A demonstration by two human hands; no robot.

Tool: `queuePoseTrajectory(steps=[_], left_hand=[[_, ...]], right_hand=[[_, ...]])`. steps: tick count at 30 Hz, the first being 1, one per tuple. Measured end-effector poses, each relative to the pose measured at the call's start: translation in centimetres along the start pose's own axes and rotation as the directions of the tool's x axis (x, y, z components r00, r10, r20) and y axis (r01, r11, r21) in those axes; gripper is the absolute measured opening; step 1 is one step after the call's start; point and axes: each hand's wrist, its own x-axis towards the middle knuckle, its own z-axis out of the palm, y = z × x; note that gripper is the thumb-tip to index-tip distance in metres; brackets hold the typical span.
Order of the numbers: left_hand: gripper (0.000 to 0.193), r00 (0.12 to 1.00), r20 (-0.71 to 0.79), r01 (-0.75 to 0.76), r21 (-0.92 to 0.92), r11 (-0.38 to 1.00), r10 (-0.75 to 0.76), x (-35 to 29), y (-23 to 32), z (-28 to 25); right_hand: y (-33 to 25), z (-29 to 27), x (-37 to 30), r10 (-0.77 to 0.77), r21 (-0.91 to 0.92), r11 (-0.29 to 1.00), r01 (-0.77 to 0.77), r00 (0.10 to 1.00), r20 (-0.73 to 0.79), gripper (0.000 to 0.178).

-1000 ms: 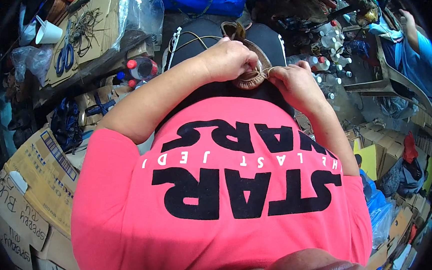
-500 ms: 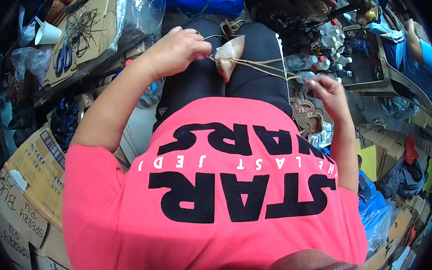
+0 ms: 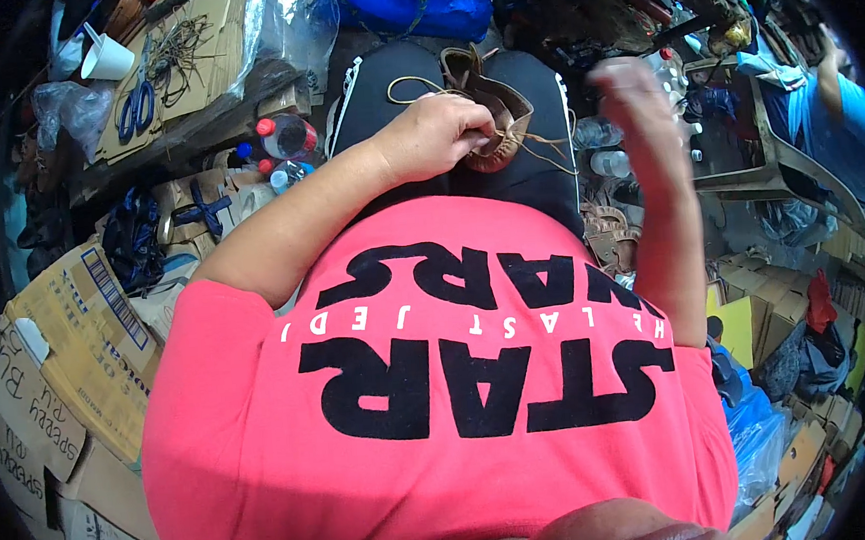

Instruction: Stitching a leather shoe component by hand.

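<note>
A brown leather shoe (image 3: 514, 109), soft and open at the top, rests on my thighs between the knees. My left hand (image 3: 435, 134) is closed on its near edge, thumb and fingers pinched at the leather. A thin tan cord (image 3: 544, 143) trails from the shoe toward the right, and another length loops out beyond my left hand. Off to the right of the shoe, my right hand (image 3: 631, 96) is raised and smeared by motion. Its fingers cannot be made out, nor whether they hold the cord.
At the far left, blue-handled scissors (image 3: 136, 108) and a white cup (image 3: 107, 58) are on a cardboard-covered bench. Plastic bottles (image 3: 288, 136) stand beside my left knee, more beyond the right. A blue bag (image 3: 416, 5) lies ahead. Another person's arm (image 3: 828, 80) shows far right.
The shoe has turned so its open top shows. My left hand has moved right and nearer, onto its edge. My right hand has risen away from my body, and the taut cord has gone slack.
</note>
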Motion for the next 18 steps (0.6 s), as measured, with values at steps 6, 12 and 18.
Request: queuePoseTrajectory(steps=[6, 12, 18], left_hand=[[0.008, 0.997, -0.037, -0.059, 0.063, 0.996, 0.061, -0.4, -0.4, 0.5], [0.004, 0.999, 0.045, -0.004, 0.353, 0.935, -0.012, -2.9, -1.1, -3.1], [0.008, 0.911, -0.125, 0.318, -0.398, 0.861, -0.394, -4.1, 0.3, -8.2]], right_hand=[[1.4, 7.0, 0.4, 0.199, -0.594, 0.804, -0.04, 0.959, 0.204, 0.037], [4.9, 6.3, 0.5, 0.262, -0.346, 0.922, -0.174, 0.939, 0.225, 0.029], [5.7, 5.7, 0.6, 0.189, -0.294, 0.949, -0.112, 0.95, 0.249, 0.031]])
